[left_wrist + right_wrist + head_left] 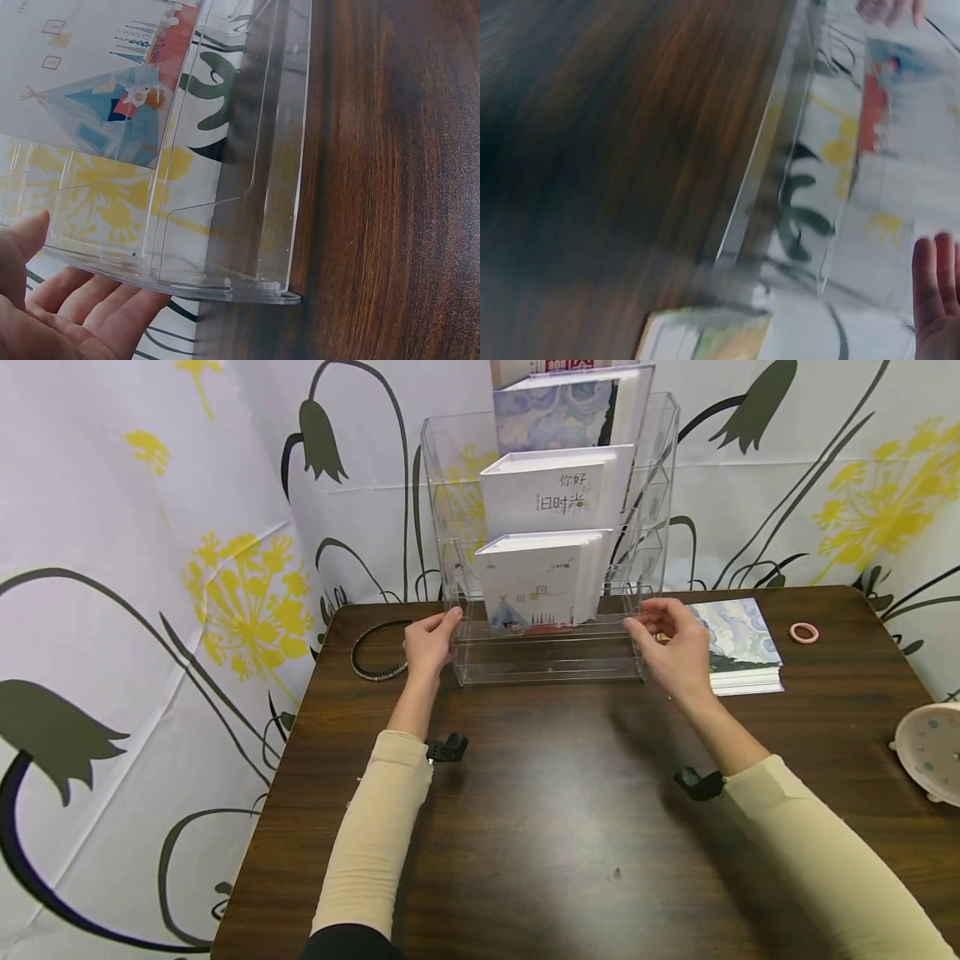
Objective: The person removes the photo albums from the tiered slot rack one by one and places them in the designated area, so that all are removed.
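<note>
A clear acrylic tiered rack [551,677] stands at the back of the table. Its lowest visible book is white with a blue tent picture [525,577]; behind it are a white book with dark lettering [540,497] and a blue-purple painted book [558,418]. My left hand [430,643] grips the rack's left side, thumb at the front edge and fingers along the outer face in the left wrist view. At the rack's right side is my right hand [675,647], its fingers extended beside the panel in the blurred right wrist view and holding nothing visible.
Right of the rack lies a thick book with a painted cover [738,635], beside a pink ring [804,632]. A dark headband [375,675] lies at the left. A round pale object with dots [930,747] is at the right edge. A flowered curtain [240,585] hangs behind.
</note>
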Demonstrator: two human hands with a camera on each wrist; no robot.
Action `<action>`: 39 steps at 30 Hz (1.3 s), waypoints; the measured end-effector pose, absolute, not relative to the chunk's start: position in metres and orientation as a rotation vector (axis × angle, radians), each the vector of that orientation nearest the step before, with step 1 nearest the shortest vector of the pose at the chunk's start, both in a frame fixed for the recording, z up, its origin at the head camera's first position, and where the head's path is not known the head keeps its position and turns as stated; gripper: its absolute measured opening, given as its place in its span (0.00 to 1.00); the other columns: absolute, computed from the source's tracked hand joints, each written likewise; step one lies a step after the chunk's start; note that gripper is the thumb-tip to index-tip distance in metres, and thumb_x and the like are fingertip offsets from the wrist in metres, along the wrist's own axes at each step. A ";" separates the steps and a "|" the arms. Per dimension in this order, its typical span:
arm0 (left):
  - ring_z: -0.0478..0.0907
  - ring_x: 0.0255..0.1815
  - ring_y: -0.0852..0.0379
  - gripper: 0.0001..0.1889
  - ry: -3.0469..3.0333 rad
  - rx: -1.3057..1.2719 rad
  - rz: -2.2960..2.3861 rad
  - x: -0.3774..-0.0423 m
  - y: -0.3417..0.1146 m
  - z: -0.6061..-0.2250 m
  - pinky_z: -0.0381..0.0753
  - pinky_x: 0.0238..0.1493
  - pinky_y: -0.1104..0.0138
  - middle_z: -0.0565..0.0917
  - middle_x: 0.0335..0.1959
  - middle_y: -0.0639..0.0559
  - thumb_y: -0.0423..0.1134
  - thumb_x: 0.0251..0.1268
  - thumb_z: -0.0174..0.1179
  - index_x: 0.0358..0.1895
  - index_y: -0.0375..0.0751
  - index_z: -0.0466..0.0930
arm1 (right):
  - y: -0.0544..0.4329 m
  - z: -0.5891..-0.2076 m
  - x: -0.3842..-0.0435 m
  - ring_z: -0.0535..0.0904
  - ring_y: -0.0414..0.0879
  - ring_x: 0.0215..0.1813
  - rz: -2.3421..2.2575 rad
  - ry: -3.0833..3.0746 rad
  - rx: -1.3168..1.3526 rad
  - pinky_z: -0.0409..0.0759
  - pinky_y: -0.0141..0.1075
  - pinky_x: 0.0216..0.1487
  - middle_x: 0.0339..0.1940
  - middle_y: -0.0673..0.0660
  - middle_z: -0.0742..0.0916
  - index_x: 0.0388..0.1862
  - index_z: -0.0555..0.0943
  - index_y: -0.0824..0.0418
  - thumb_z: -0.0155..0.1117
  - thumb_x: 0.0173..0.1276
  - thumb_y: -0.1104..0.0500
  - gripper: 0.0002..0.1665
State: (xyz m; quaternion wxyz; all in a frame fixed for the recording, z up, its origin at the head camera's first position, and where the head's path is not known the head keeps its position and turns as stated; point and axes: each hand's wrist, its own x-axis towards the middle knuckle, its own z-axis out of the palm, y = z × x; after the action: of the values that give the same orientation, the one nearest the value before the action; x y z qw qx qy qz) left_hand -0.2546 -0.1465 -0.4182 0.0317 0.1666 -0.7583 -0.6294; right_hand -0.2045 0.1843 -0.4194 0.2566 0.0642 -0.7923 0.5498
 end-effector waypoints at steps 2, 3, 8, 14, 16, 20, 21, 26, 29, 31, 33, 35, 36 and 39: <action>0.78 0.51 0.52 0.26 -2.329 0.510 -1.939 -0.255 -0.147 -0.418 0.82 0.50 0.52 0.82 0.51 0.44 0.56 0.63 0.65 0.55 0.40 0.84 | 0.173 -0.419 -0.213 0.83 0.44 0.43 1.425 -2.190 0.190 0.82 0.30 0.44 0.43 0.62 0.87 0.53 0.79 0.69 0.73 0.61 0.64 0.22; 0.78 0.51 0.52 0.26 -2.325 0.507 -1.939 -0.255 -0.147 -0.418 0.83 0.49 0.52 0.82 0.51 0.44 0.56 0.63 0.65 0.55 0.40 0.84 | 0.169 -0.418 -0.216 0.82 0.46 0.48 1.404 -2.206 0.190 0.81 0.32 0.49 0.47 0.62 0.86 0.56 0.79 0.68 0.74 0.61 0.63 0.25; 0.78 0.48 0.52 0.26 -2.316 0.514 -1.947 -0.255 -0.146 -0.418 0.83 0.49 0.52 0.82 0.49 0.45 0.56 0.63 0.65 0.55 0.40 0.84 | 0.154 -0.414 -0.232 0.76 0.53 0.60 1.378 -2.250 0.160 0.76 0.44 0.60 0.59 0.64 0.81 0.64 0.73 0.68 0.75 0.60 0.59 0.35; 0.77 0.48 0.53 0.25 -2.325 0.550 -1.940 -0.255 -0.144 -0.417 0.83 0.49 0.53 0.81 0.47 0.48 0.56 0.64 0.64 0.54 0.41 0.84 | 0.144 -0.411 -0.245 0.75 0.53 0.62 1.409 -2.299 0.119 0.75 0.46 0.61 0.60 0.64 0.79 0.69 0.69 0.67 0.77 0.59 0.57 0.41; 0.76 0.48 0.53 0.24 -2.326 0.551 -1.936 -0.255 -0.143 -0.417 0.82 0.50 0.52 0.81 0.46 0.48 0.56 0.65 0.63 0.53 0.41 0.84 | 0.141 -0.410 -0.248 0.75 0.53 0.62 1.412 -2.322 0.109 0.75 0.47 0.61 0.59 0.64 0.80 0.69 0.69 0.66 0.77 0.58 0.56 0.43; 0.75 0.48 0.53 0.24 -2.327 0.559 -1.920 -0.256 -0.141 -0.418 0.82 0.50 0.51 0.81 0.45 0.49 0.57 0.66 0.61 0.53 0.42 0.84 | 0.135 -0.408 -0.253 0.75 0.53 0.61 1.405 -2.376 0.090 0.75 0.47 0.61 0.58 0.63 0.80 0.69 0.68 0.63 0.78 0.58 0.55 0.43; 0.75 0.47 0.53 0.24 -2.325 0.563 -1.918 -0.256 -0.141 -0.418 0.82 0.50 0.51 0.81 0.45 0.49 0.58 0.66 0.61 0.53 0.42 0.84 | 0.133 -0.408 -0.254 0.76 0.53 0.60 1.407 -2.384 0.084 0.75 0.47 0.60 0.58 0.63 0.81 0.68 0.69 0.63 0.78 0.58 0.55 0.43; 0.75 0.45 0.55 0.26 -2.288 0.591 -1.933 -0.256 -0.140 -0.419 0.82 0.49 0.52 0.80 0.44 0.49 0.60 0.64 0.61 0.52 0.43 0.85 | 0.128 -0.406 -0.259 0.77 0.53 0.56 1.438 -2.377 0.074 0.77 0.47 0.58 0.53 0.63 0.81 0.63 0.71 0.65 0.78 0.57 0.57 0.38; 0.74 0.45 0.56 0.26 -2.270 0.608 -1.948 -0.255 -0.141 -0.419 0.83 0.49 0.54 0.80 0.45 0.49 0.60 0.64 0.62 0.52 0.42 0.85 | 0.127 -0.405 -0.261 0.77 0.53 0.53 1.441 -2.377 0.062 0.78 0.47 0.55 0.51 0.63 0.81 0.60 0.71 0.66 0.78 0.57 0.58 0.36; 0.75 0.46 0.55 0.26 -2.269 0.620 -1.959 -0.254 -0.141 -0.418 0.83 0.49 0.54 0.80 0.45 0.50 0.60 0.63 0.63 0.52 0.42 0.84 | 0.126 -0.405 -0.262 0.77 0.52 0.52 1.451 -2.386 0.050 0.79 0.46 0.54 0.49 0.62 0.81 0.58 0.71 0.66 0.78 0.56 0.59 0.35; 0.75 0.48 0.54 0.26 -2.272 0.615 -1.976 -0.254 -0.142 -0.417 0.82 0.50 0.54 0.80 0.46 0.49 0.59 0.64 0.63 0.54 0.42 0.84 | 0.126 -0.404 -0.263 0.78 0.53 0.52 1.466 -2.399 0.046 0.79 0.45 0.54 0.49 0.62 0.82 0.57 0.70 0.66 0.78 0.57 0.59 0.34; 0.76 0.48 0.52 0.26 -2.279 0.604 -1.989 -0.254 -0.142 -0.416 0.82 0.50 0.53 0.80 0.45 0.49 0.58 0.64 0.63 0.54 0.41 0.83 | 0.127 -0.404 -0.264 0.79 0.53 0.51 1.494 -2.415 0.048 0.79 0.45 0.54 0.49 0.62 0.82 0.56 0.69 0.66 0.77 0.58 0.59 0.33; 0.76 0.48 0.51 0.26 -2.284 0.598 -1.995 -0.255 -0.142 -0.416 0.82 0.50 0.53 0.80 0.45 0.49 0.57 0.64 0.63 0.55 0.40 0.83 | 0.127 -0.404 -0.264 0.80 0.53 0.51 1.508 -2.424 0.054 0.79 0.44 0.54 0.50 0.63 0.83 0.56 0.69 0.66 0.77 0.58 0.59 0.33; 0.77 0.48 0.50 0.25 -2.294 0.583 -2.001 -0.255 -0.143 -0.415 0.82 0.50 0.52 0.80 0.44 0.48 0.57 0.65 0.63 0.55 0.40 0.82 | 0.128 -0.405 -0.265 0.81 0.54 0.50 1.556 -2.431 0.079 0.80 0.44 0.53 0.49 0.63 0.85 0.55 0.68 0.66 0.76 0.59 0.60 0.32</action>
State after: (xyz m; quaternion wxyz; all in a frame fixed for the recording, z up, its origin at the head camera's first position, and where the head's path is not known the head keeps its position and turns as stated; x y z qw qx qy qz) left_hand -0.2553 -0.1427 -0.4154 0.0213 0.1881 -0.7400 -0.6455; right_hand -0.2651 0.1278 -0.4051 0.1264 0.0273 -0.8351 0.5346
